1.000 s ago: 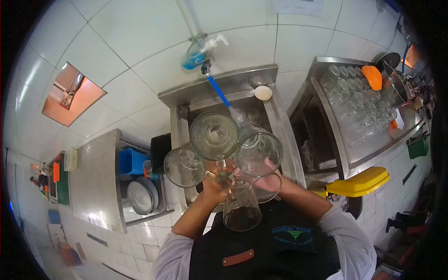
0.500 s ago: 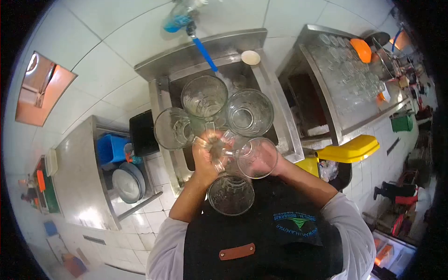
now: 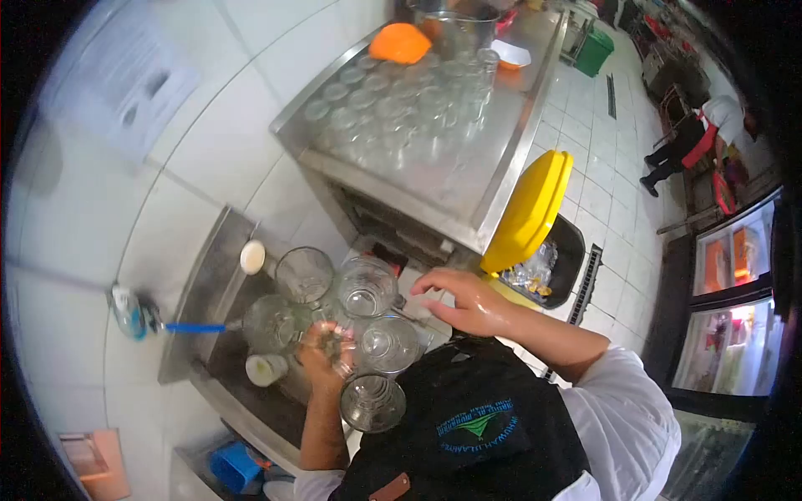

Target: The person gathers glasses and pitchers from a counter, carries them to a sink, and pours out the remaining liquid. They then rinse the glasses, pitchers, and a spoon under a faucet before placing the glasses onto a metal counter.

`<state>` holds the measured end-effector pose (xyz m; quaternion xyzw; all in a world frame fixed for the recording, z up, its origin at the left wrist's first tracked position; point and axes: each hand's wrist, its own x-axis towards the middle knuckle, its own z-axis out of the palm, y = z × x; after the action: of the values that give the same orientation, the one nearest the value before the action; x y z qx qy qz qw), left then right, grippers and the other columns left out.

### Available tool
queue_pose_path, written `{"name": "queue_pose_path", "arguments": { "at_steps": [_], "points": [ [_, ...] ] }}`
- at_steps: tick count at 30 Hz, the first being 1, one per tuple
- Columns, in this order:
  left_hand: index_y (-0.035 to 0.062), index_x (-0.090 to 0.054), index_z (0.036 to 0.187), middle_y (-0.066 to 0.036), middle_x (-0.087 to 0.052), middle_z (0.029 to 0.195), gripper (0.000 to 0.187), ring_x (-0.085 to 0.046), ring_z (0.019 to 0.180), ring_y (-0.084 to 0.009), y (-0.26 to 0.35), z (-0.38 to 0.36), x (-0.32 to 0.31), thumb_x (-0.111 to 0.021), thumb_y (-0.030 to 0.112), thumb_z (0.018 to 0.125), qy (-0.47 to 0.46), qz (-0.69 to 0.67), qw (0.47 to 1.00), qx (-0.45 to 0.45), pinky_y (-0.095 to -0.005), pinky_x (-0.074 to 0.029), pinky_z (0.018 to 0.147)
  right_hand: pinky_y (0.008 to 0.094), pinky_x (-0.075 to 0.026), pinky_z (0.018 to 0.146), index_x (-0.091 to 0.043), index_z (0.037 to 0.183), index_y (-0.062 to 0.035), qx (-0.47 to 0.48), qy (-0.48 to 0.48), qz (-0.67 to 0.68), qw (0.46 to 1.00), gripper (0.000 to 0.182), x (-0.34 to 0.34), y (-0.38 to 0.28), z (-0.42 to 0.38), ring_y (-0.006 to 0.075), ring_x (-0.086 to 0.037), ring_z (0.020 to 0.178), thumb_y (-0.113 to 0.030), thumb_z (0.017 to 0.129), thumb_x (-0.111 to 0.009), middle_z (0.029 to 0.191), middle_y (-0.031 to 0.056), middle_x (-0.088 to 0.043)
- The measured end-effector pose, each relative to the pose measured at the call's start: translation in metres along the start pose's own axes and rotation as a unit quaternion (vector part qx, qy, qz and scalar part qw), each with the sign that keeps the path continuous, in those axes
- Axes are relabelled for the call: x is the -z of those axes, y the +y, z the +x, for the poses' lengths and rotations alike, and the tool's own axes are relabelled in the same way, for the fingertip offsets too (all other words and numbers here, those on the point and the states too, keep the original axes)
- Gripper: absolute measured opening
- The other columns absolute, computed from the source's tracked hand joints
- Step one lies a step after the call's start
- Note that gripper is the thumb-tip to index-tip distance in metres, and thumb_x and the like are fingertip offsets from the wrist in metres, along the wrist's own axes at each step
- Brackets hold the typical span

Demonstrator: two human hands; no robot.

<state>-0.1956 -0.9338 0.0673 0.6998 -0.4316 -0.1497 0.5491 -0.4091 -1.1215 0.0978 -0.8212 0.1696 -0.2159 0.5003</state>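
My left hand (image 3: 324,355) is closed around the handles of several clear glass mugs, fanned out around it over the sink. One mug (image 3: 304,275) points up toward the wall side, another (image 3: 368,286) is to its right, and one (image 3: 373,402) hangs nearest my apron. My right hand (image 3: 464,305) is apart from the mugs, to their right, fingers spread and nothing in it. A small pale cup (image 3: 266,370) is in the sink (image 3: 242,409) beside the mugs.
Many upturned glasses (image 3: 393,108) and an orange item (image 3: 400,43) are on the steel table (image 3: 451,179). A yellow-lidded bin (image 3: 531,213) stands right of it. A blue-handled brush (image 3: 194,327) is by the sink. Farther off, a person (image 3: 697,138) bends over.
The view has turned right toward the steel table. My right hand has left the mugs and opened. The mug bunch stays in my left hand.
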Motion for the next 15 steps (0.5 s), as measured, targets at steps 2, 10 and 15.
{"name": "queue_pose_path", "arguments": {
  "at_steps": [2, 10, 15],
  "points": [
    [0.0026, -0.06, 0.085, -0.007, -0.062, 0.078, 0.014, -0.061, 0.073, -0.0175, 0.017, 0.054, -0.051, -0.071, 0.007, 0.077, -0.056, 0.033, 0.994, -0.082, -0.031, -0.05, 0.068, 0.0394, -0.048, 0.088, -0.061, 0.106, -0.0076, 0.136, 0.048, -0.044, 0.989, 0.028, 0.046, -0.011, 0.001, 0.0329, -0.059, 0.103, -0.012, 0.079, -0.067, 0.106, 0.0127, -0.062],
    [0.0044, -0.068, 0.088, -0.017, -0.066, 0.078, 0.025, -0.066, 0.073, -0.0336, 0.085, 0.268, -0.281, -0.074, 0.016, 0.066, -0.428, 0.423, 0.703, -0.378, -0.043, -0.052, 0.066, 0.0463, -0.043, 0.097, -0.046, 0.125, -0.0056, 0.12, 0.15, -0.149, 0.97, 0.068, 0.119, 0.077, 0.021, 0.041, -0.047, 0.118, -0.02, 0.068, -0.081, 0.132, 0.022, -0.043],
    [0.0043, -0.073, 0.087, -0.015, -0.07, 0.088, 0.022, -0.069, 0.085, -0.0299, 0.097, 0.301, -0.389, -0.072, 0.014, 0.067, -0.541, 0.602, 0.488, -0.325, -0.0395, -0.055, 0.072, 0.0482, -0.034, 0.105, -0.032, 0.136, -0.001, 0.051, 0.262, -0.057, 0.962, 0.079, 0.13, 0.143, 0.035, 0.0426, -0.037, 0.127, -0.023, 0.075, -0.077, 0.136, 0.0243, -0.038]
  ]
}}
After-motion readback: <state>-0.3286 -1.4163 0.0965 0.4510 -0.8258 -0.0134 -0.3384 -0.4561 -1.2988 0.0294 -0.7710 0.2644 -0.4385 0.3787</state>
